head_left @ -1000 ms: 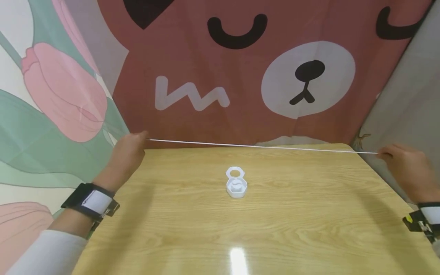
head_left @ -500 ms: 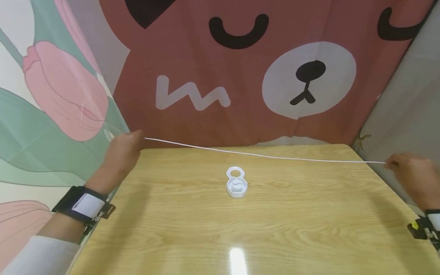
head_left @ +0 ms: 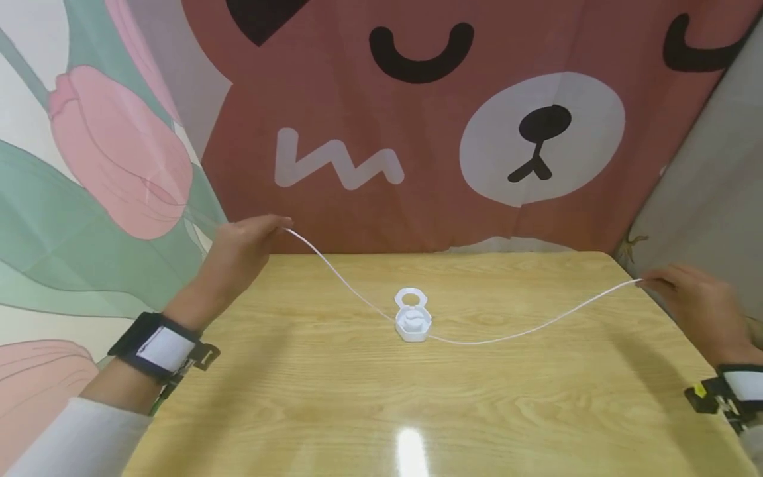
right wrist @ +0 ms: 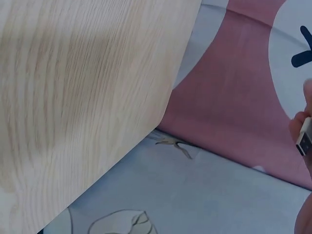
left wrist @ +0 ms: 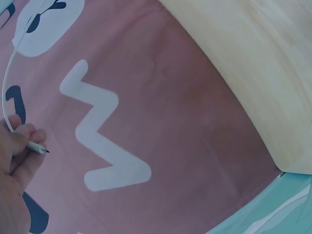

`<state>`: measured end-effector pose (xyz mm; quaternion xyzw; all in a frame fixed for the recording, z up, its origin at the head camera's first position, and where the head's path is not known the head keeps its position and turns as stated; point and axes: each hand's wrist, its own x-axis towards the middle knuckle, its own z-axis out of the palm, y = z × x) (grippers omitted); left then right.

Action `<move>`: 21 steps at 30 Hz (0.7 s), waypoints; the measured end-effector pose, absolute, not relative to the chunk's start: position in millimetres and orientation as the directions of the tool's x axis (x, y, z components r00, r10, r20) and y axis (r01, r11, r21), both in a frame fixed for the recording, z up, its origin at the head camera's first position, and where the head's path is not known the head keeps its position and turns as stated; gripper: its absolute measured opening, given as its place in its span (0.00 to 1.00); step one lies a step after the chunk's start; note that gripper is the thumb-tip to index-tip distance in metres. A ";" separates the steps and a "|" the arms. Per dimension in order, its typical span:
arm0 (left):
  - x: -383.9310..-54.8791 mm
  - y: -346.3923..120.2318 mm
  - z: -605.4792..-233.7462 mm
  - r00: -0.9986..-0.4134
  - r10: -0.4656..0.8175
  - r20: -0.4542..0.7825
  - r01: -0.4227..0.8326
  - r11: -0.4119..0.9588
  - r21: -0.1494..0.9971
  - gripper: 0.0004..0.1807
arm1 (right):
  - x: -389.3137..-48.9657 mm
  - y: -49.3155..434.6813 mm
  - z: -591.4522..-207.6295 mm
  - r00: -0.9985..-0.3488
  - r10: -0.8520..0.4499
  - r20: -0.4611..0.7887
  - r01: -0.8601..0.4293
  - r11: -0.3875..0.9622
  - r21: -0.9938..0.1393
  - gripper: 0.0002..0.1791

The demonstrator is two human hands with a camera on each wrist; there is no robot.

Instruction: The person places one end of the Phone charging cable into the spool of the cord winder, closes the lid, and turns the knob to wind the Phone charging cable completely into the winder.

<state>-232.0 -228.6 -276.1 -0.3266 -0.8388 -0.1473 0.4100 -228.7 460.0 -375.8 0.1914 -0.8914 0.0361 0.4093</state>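
A white USB cable sags in a loose curve between my two hands. My left hand pinches one end, where a small pale plug pokes out past the fingers in the left wrist view. My right hand holds the other end. There the USB plug shows at the right edge of the right wrist view, with most of that hand cut off. A small white hexagonal case sits on the table between the hands, its ring-shaped lid raised. The cable's low part passes behind the case in the head view.
Under both hands lies a light wood-grain table, with its back edge against a reddish bear-print curtain. A tulip-print curtain hangs at the left, a pale cloth at the right.
The cable was nearly straight and taut; now it droops toward the table by the case. My hands have come closer together, the left moving right and slightly up.
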 end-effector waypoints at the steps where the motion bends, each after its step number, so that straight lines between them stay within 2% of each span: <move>1: -233.5 -227.2 -278.0 -0.442 0.446 0.778 0.679 0.733 -0.035 0.20 | -230.2 458.8 -376.5 -0.577 -0.340 0.742 -0.385 0.915 0.120 0.29; 3: -237.0 -223.4 -283.0 -0.443 0.483 0.755 0.695 0.717 -0.051 0.20 | -233.8 455.3 -378.3 -0.585 -0.386 0.713 -0.410 0.900 0.150 0.37; 4: -238.3 -220.8 -285.4 -0.459 0.500 0.735 0.702 0.711 -0.046 0.20 | -236.2 454.0 -379.9 -0.592 -0.411 0.693 -0.420 0.892 0.169 0.36; 8: -239.7 -209.3 -293.7 -0.554 0.565 0.611 0.685 0.726 -0.050 0.19 | -253.2 447.6 -389.2 -0.699 -0.439 0.564 -0.463 0.879 0.110 0.09; 9: -238.9 -205.9 -295.5 -0.579 0.577 0.576 0.672 0.737 -0.063 0.19 | -258.4 446.4 -393.5 -0.720 -0.441 0.536 -0.471 0.878 0.089 0.05; 10: -238.6 -202.5 -297.5 -0.591 0.598 0.541 0.668 0.739 -0.089 0.20 | -263.0 445.1 -398.1 -0.741 -0.438 0.508 -0.473 0.879 0.068 0.06; 11: -238.5 -199.4 -299.8 -0.595 0.621 0.511 0.663 0.738 -0.125 0.20 | -267.5 443.8 -403.1 -0.764 -0.434 0.478 -0.470 0.882 0.049 0.10; 15: -238.9 -189.0 -307.4 -0.581 0.694 0.425 0.671 0.704 -0.233 0.19 | -279.1 440.2 -422.3 -0.832 -0.436 0.342 -0.461 0.887 0.008 0.09; 18: -240.3 -184.9 -309.1 -0.573 0.717 0.398 0.679 0.686 -0.260 0.19 | -284.3 439.2 -431.4 -0.870 -0.432 0.239 -0.447 0.895 -0.009 0.09; 21: -242.2 -182.7 -308.6 -0.560 0.725 0.402 0.684 0.678 -0.270 0.19 | -287.8 438.7 -437.3 -0.881 -0.439 0.178 -0.449 0.893 -0.017 0.07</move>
